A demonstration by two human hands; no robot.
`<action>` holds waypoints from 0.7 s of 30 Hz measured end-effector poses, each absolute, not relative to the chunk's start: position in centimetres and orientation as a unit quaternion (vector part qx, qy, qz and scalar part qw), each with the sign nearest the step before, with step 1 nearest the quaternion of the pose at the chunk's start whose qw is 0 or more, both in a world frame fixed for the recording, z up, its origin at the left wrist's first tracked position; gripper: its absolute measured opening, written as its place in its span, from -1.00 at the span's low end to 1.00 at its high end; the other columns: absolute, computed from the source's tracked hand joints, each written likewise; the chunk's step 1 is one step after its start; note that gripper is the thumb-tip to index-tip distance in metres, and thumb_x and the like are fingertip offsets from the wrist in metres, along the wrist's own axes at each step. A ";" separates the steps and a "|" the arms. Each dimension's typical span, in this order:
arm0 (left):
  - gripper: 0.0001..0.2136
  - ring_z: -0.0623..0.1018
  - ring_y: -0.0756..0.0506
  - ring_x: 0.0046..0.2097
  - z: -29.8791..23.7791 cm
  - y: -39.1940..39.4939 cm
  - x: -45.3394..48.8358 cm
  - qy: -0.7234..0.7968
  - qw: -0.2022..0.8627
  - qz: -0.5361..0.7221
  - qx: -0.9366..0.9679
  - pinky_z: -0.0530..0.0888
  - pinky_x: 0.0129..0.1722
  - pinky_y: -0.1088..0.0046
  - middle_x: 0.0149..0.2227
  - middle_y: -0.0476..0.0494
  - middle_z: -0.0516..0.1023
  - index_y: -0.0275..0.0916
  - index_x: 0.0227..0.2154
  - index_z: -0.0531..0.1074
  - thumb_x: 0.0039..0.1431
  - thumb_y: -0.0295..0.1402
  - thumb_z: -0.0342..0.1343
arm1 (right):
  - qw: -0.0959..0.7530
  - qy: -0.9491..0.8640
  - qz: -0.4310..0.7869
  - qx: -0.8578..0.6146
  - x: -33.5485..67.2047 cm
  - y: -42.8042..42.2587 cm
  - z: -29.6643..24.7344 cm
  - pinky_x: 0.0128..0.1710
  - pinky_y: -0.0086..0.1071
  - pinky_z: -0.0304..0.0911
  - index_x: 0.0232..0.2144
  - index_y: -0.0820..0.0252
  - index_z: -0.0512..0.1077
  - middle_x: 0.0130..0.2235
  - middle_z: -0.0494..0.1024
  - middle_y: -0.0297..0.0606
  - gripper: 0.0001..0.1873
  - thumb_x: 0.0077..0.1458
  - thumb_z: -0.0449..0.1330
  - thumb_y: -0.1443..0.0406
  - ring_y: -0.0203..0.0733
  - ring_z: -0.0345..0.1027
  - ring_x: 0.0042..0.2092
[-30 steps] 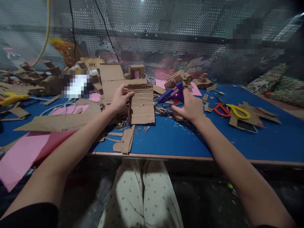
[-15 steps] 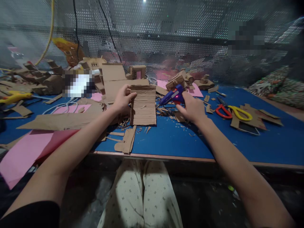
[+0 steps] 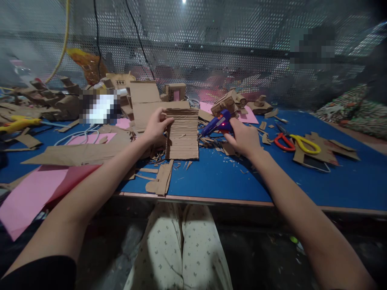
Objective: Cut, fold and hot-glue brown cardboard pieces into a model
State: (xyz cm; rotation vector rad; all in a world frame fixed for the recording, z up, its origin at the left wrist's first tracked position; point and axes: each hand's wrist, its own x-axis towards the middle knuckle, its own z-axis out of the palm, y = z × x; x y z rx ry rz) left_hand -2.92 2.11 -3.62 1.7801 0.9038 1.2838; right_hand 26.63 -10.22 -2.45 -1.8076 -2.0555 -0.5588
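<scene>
My left hand [image 3: 156,126] grips the left edge of a ribbed corrugated cardboard sheet [image 3: 182,133] that stands tilted on the blue table [image 3: 217,177]. My right hand [image 3: 243,138] is wrapped round a blue glue gun [image 3: 216,123] with a small red light lit on its body. The gun's nozzle points left at the sheet's right edge and sits a short gap from it. Cardboard scraps lie under and around both hands.
Red and yellow scissors [image 3: 296,142] lie on cardboard pieces at the right. Pink paper [image 3: 27,199] and a long cardboard strip [image 3: 75,154] cover the left. Small cardboard models [image 3: 229,101] and a perforated metal screen [image 3: 211,48] stand at the back. A yellow tool [image 3: 16,123] lies far left.
The view shifted slightly between the first two frames. My right hand has lowered the glue gun a little and brought its nozzle closer to the sheet's right edge. My left hand keeps its grip.
</scene>
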 end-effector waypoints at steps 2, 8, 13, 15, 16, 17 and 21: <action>-0.83 0.53 -0.05 -0.33 -3.6 2.1 -2.9 0.355 0.372 0.500 0.697 0.46 -0.37 0.43 -0.44 0.00 0.46 -0.17 -0.28 0.27 0.11 -0.46 0.15 | 0.173 -0.723 -0.195 -0.640 26.6 -10.3 -2.4 -0.35 -0.22 0.09 0.06 0.31 0.31 -0.12 0.52 0.07 -0.49 0.17 -0.06 0.14 0.08 0.34 -0.23; -0.85 0.51 -0.04 -0.37 -3.4 1.7 -2.9 0.351 0.376 0.498 0.698 0.44 -0.39 0.45 -0.44 -0.01 0.47 -0.19 -0.30 0.28 0.12 -0.48 0.14 | 0.164 -0.714 -0.182 -0.656 26.3 -10.5 -2.1 -0.33 -0.19 0.10 0.03 0.32 0.33 -0.11 0.51 0.09 -0.51 0.20 -0.08 0.13 0.12 0.36 -0.21; -0.85 0.52 -0.05 -0.36 -3.2 1.5 -2.9 0.356 0.382 0.497 0.693 0.44 -0.39 0.45 -0.46 0.00 0.46 -0.19 -0.29 0.29 0.11 -0.47 0.15 | 0.177 -0.714 -0.190 -0.650 26.5 -10.4 -2.3 -0.33 -0.18 0.12 0.04 0.31 0.33 -0.12 0.52 0.09 -0.51 0.21 -0.08 0.12 0.12 0.36 -0.22; -0.85 0.52 -0.05 -0.35 -3.2 1.5 -2.8 0.356 0.389 0.493 0.692 0.45 -0.36 0.42 -0.44 0.00 0.47 -0.19 -0.28 0.29 0.12 -0.47 0.14 | 0.183 -0.716 -0.193 -0.646 26.5 -10.3 -2.3 -0.34 -0.18 0.13 0.05 0.30 0.33 -0.13 0.52 0.08 -0.50 0.21 -0.08 0.11 0.11 0.36 -0.23; -0.84 0.52 -0.06 -0.35 -3.2 1.6 -2.8 0.355 0.392 0.492 0.692 0.45 -0.35 0.41 -0.44 -0.01 0.48 -0.19 -0.28 0.29 0.12 -0.48 0.14 | 0.185 -0.716 -0.194 -0.644 26.6 -10.3 -2.4 -0.34 -0.18 0.13 0.06 0.30 0.32 -0.14 0.52 0.07 -0.50 0.20 -0.08 0.11 0.11 0.36 -0.24; -0.84 0.52 -0.06 -0.35 -3.3 1.6 -2.8 0.353 0.395 0.491 0.691 0.45 -0.34 0.40 -0.43 -0.01 0.48 -0.19 -0.28 0.29 0.12 -0.48 0.14 | 0.186 -0.717 -0.195 -0.643 26.6 -10.2 -2.4 -0.34 -0.18 0.14 0.06 0.29 0.32 -0.14 0.52 0.06 -0.50 0.20 -0.07 0.12 0.10 0.36 -0.24; -0.84 0.50 -0.05 -0.39 -3.4 2.0 -2.9 0.354 0.399 0.488 0.690 0.43 -0.36 0.39 -0.46 0.00 0.46 -0.18 -0.27 0.29 0.12 -0.48 0.14 | 0.182 -0.716 -0.196 -0.644 26.6 -10.2 -2.4 -0.34 -0.18 0.13 0.05 0.29 0.33 -0.13 0.52 0.07 -0.51 0.20 -0.06 0.12 0.10 0.36 -0.24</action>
